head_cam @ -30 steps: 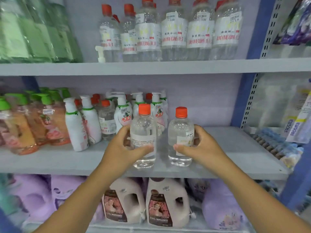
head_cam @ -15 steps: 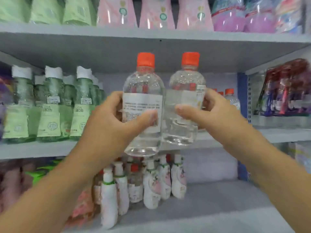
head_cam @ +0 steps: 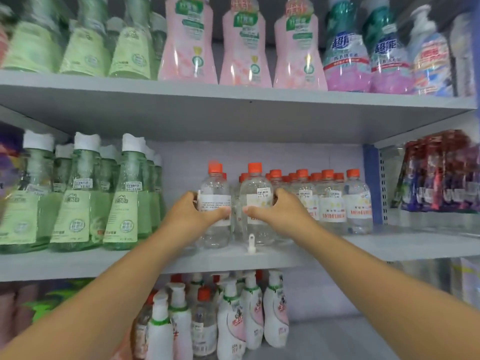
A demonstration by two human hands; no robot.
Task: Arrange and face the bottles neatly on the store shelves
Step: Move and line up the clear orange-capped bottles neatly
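Evidently both bottles are down on the middle shelf (head_cam: 389, 245), near its front edge, just left of the row of like red-capped bottles (head_cam: 332, 201) that runs to the shelf's right end. The left hand (head_cam: 193, 216) is wrapped around the left clear bottle (head_cam: 215, 193), thumb across the lower part of its label, and the right hand (head_cam: 278, 213) clasps the right clear bottle (head_cam: 255, 193) in the same way; both hands are closed on their bottles at mid-body. The two stand upright and just beside each other, with a small white shelf clip (head_cam: 251, 244) at the edge in front of them. Each looks like thin clear plastic filled with liquid, so it should have some weight for its size and a wall that gives a little if squeezed hard. The bare plastic is likely smooth, so the paper label band is the better place to hold, as the hands do now. A full bottle should stand steady once flat, though it could rock its neighbours if pushed in fast. The left bottle shows fine print toward the camera and the right one a price sticker, so the left probably wants a turn by the waist to face forward. To the left stand green bottles (head_cam: 78, 198), apart from this pair.
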